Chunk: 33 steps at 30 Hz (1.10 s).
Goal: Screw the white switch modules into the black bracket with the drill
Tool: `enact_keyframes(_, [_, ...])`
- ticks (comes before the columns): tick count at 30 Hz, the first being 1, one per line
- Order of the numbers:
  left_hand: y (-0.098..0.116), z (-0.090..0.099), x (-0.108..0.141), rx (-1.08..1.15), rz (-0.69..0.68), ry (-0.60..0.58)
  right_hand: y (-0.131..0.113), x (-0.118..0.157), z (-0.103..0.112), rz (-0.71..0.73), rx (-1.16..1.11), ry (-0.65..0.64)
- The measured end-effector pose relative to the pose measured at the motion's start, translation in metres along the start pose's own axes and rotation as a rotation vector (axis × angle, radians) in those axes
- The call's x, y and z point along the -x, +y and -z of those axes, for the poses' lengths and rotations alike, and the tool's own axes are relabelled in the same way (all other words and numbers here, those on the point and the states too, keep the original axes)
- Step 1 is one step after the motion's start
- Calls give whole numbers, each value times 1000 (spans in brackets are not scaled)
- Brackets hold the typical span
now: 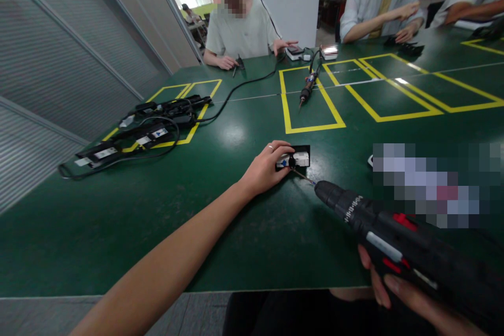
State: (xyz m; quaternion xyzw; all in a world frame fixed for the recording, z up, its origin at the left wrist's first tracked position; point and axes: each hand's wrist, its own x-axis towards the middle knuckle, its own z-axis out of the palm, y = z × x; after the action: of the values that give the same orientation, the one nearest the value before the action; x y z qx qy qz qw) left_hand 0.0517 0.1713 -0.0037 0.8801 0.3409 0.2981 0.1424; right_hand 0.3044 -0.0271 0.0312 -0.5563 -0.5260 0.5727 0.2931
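My left hand (270,165), with a ring on one finger, grips a small black block-like part with white labels (301,158) and steadies it on the green table (220,231). My right hand (384,283) is wrapped round the handle of a black and red cordless drill (374,220). The drill points up and to the left, and its long thin bit (303,176) reaches the near face of the part, by a round dark spot. Whether the tip touches a screw is too small to tell.
Black power strips with cables (153,126) lie at left. A pen-shaped corded tool (308,88) rests within yellow tape outlines (315,128). A blurred-out object (425,181) lies at right. Across the table sit a person in a white shirt (246,26) and other people.
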Motion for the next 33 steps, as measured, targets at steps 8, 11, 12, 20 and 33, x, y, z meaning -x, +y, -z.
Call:
enact_keyframes(8, [-2,-1,1,-2,-3,3,-4,-1,-3,8,11,24])
enact_keyframes(11, [-2,-2,1,-2,-1,3,-6,0,-5,7,30,76])
enact_keyframes(12, [-2,-1,1,-2,-1,2,-6,0,-5,4,33,80])
enact_keyframes(20, [-2,-1,0,-8,5,-6,2,-1,1,-14,3,1])
enact_keyframes(33, [-2,-2,0,-5,7,-3,-1,1,-2,-33,24,53])
